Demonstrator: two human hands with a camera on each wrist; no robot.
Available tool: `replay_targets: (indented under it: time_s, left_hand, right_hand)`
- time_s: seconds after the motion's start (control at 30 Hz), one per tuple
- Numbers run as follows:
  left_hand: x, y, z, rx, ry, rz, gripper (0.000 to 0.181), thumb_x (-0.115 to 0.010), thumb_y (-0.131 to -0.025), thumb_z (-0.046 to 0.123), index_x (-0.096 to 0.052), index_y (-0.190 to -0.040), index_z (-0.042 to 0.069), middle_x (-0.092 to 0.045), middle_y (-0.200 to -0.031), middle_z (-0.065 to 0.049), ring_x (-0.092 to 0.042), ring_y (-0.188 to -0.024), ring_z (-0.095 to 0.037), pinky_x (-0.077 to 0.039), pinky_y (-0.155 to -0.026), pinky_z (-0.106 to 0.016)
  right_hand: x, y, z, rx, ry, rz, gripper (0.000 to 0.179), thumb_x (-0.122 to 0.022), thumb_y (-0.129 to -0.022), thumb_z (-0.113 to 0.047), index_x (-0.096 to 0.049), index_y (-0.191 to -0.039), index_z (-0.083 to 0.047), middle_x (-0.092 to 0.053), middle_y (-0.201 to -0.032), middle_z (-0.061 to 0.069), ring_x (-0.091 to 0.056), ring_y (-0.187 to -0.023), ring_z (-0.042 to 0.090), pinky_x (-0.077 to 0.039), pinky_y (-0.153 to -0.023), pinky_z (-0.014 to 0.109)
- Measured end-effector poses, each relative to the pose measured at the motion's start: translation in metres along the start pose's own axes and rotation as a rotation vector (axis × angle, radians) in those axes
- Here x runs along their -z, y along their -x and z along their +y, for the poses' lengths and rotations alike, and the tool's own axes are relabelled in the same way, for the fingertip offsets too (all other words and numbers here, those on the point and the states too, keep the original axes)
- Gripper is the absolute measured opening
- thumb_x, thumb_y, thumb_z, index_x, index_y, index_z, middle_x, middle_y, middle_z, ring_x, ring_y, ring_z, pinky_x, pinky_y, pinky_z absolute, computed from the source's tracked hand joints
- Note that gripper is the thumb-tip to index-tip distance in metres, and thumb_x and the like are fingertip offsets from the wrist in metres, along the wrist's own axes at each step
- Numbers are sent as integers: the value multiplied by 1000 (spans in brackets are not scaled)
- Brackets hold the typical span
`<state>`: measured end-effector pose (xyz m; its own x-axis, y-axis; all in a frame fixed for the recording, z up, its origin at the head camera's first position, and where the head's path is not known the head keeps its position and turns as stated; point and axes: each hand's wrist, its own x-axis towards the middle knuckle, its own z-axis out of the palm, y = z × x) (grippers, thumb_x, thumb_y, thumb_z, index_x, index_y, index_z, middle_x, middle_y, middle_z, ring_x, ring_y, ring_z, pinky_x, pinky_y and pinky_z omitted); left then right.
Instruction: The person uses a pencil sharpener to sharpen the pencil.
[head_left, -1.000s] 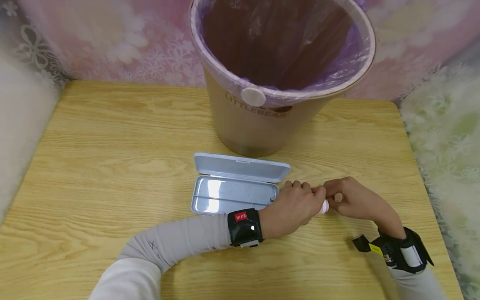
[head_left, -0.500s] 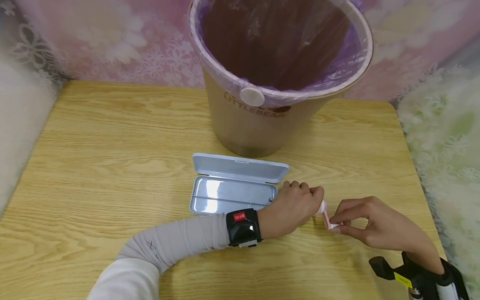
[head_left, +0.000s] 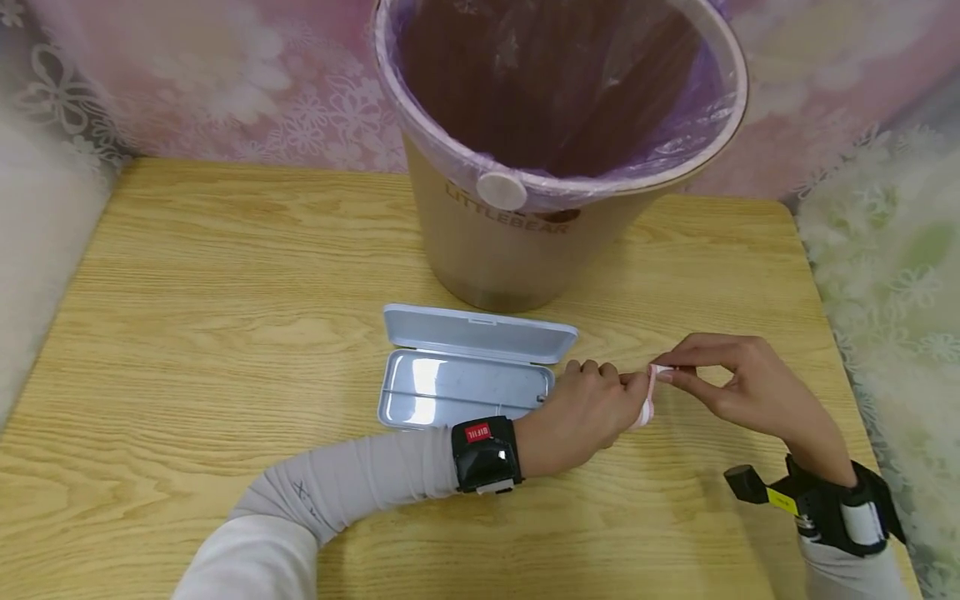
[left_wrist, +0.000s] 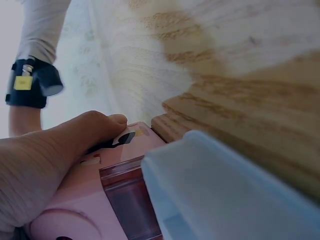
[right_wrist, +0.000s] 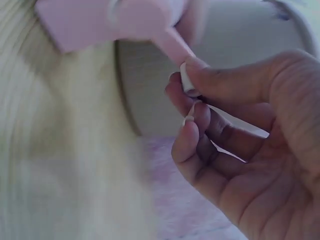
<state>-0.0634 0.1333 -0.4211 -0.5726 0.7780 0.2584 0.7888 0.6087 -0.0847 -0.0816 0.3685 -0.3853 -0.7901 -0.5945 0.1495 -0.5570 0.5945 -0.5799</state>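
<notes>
A pink hand-crank pencil sharpener (left_wrist: 85,187) with a see-through drawer (left_wrist: 130,205) stands on the table. My left hand (head_left: 581,421) grips its body and hides most of it in the head view. The crank arm (head_left: 651,387) sticks out on the right side, pointing away from me. Between thumb and fingertips, my right hand (head_left: 738,383) pinches the crank's white knob (right_wrist: 186,80). An open light blue pencil case (head_left: 450,383) lies just left of the left hand, its lid raised. Whether a pencil sits in the sharpener is hidden.
Behind the pencil case stands a tall beige bin (head_left: 495,258) lined with a purple bag. The wooden table (head_left: 225,333) reaches out to both sides. Flower-patterned pink cloth (head_left: 225,83) hangs behind it.
The right hand has swung the crank round: it pointed toward me half a second ago and now points away. The left hand and the pencil case have stayed in place.
</notes>
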Motion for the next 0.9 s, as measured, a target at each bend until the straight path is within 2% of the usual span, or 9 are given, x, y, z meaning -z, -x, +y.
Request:
replay_targets:
  time_s: [0.1, 0.13, 0.23, 0.3, 0.4, 0.5, 0.63, 0.77, 0.9]
  left_hand:
    - [0, 0, 0, -4, 23, -4, 8, -52, -103, 20, -60, -106, 19, -45, -64, 9, -37, -55, -5, -27, -51, -22]
    - [0, 0, 1, -2, 29, -3, 6, -52, -103, 20, -58, -101, 19, -45, -64, 10, -38, -55, -5, -27, -51, -22]
    - [0, 0, 1, 0, 19, 11, 16, -48, -106, 23, -53, -91, 21, -43, -63, 10, -39, -55, -4, -27, -51, -21]
    - [-1, 0, 2, 1, 11, 21, 19, -46, -107, 25, -53, -90, 21, -44, -63, 11, -40, -55, -3, -26, -51, -20]
    - [-1, 0, 1, 0, 7, 25, 20, -47, -108, 30, -53, -91, 21, -44, -63, 11, -39, -55, -3, -25, -52, -20]
    - [-2, 0, 1, -4, 16, 23, 16, -50, -106, 26, -52, -91, 21, -42, -63, 11, -34, -55, -3, -23, -52, -20]
    - [-1, -1, 1, -2, 16, 16, 17, -44, -104, 13, -52, -90, 21, -39, -62, 11, -30, -55, -4, -19, -52, -20]
    - [0, 0, 0, 0, 10, 20, 22, -39, -104, 9, -52, -91, 21, -39, -62, 11, -29, -55, -5, -17, -52, -21]
    - [0, 1, -1, -4, -2, 26, 20, -41, -105, 13, -54, -92, 21, -41, -63, 11, -32, -56, -3, -19, -53, -21]
  right_hand:
    - [-14, -3, 14, -4, -9, -37, 42, -78, -77, 13, -80, -103, -21, -74, -95, -14, -61, -76, -4, -47, -65, 16]
    - [-19, -2, 17, -4, -16, -52, 41, -78, -77, 13, -80, -101, -20, -74, -94, -14, -62, -76, -3, -47, -65, 16]
    - [-32, 5, 21, -12, -28, -93, 40, -75, -78, 14, -79, -96, -22, -71, -89, -16, -59, -74, -4, -46, -64, 17]
    - [-38, 11, 18, -23, -35, -109, 40, -72, -79, 15, -78, -90, -23, -68, -85, -17, -52, -70, -4, -43, -61, 18]
    - [-43, 21, 10, -50, -51, -137, 40, -72, -80, 14, -77, -87, -26, -67, -85, -18, -50, -71, -5, -42, -61, 18]
    - [-43, 29, -2, -59, -84, -171, 36, -76, -82, 9, -78, -89, -26, -70, -90, -18, -57, -75, -6, -46, -63, 17]
    - [-34, 37, -15, -17, -161, -206, 34, -78, -82, 6, -80, -98, -24, -72, -95, -16, -64, -79, -3, -48, -68, 15]
    - [-17, 40, -28, 9, -180, -179, 43, -79, -78, 10, -78, -103, -25, -70, -96, -16, -61, -77, -4, -47, -67, 14]
    - [-4, 34, -31, 36, -142, -33, 51, -78, -69, 19, -79, -103, -19, -71, -93, -13, -57, -74, -5, -45, -65, 14]
